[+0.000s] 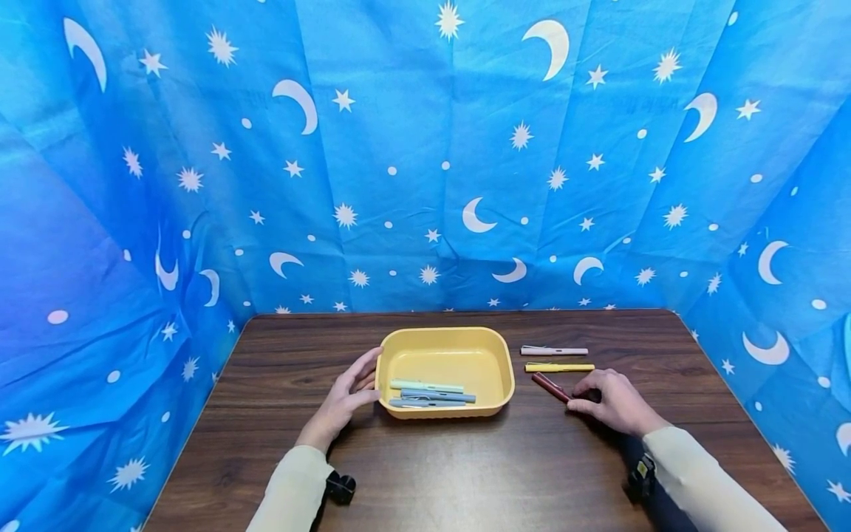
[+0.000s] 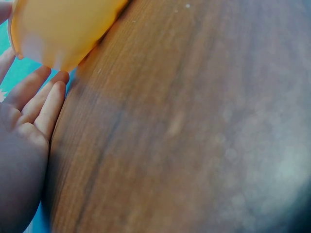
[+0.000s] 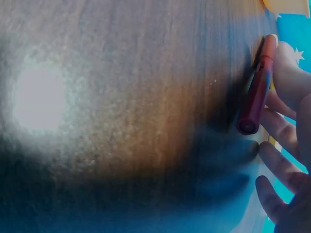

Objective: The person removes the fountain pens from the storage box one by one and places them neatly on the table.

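In the head view my left hand rests against the left end of a yellow rectangular tray, thumb at the near corner and fingers farther back. The left wrist view shows those fingers nearly straight along the tray's outer wall. Inside the tray lie a mint-green pen and two blue-grey pens, side by side near the front wall. Right of the tray, my right hand pinches the near end of a dark red pen between thumb and fingers. That pen slants toward the tray.
Behind the red pen, a yellow pen and a pale pinkish-white pen lie roughly parallel on the dark wooden table. A blue cloth with white moons and stars hangs around the table's back and sides.
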Motion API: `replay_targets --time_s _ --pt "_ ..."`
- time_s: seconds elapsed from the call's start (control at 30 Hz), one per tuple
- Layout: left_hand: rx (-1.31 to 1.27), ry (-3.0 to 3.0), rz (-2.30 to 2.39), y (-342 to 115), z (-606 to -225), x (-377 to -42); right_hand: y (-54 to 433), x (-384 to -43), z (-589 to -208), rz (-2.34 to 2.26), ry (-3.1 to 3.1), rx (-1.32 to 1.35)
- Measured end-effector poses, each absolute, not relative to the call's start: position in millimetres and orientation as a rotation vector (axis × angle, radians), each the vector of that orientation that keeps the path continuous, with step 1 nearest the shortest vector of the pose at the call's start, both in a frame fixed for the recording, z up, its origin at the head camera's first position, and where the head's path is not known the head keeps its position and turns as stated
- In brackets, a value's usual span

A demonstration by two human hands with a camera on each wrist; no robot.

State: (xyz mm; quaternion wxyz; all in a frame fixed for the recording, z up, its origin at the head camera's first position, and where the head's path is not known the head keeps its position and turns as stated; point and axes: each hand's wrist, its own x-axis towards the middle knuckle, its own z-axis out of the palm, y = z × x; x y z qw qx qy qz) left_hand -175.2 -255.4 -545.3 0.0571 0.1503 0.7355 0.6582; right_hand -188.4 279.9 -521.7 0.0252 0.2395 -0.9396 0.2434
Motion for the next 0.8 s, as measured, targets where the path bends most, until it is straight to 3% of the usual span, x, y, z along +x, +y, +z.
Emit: replay_targets --time_s 0.8 --pt "0.461 2.232 1.992 -255.7 -545.7 -175.0 273.4 -192.8 -517.9 0.632 -2.967 0.715"
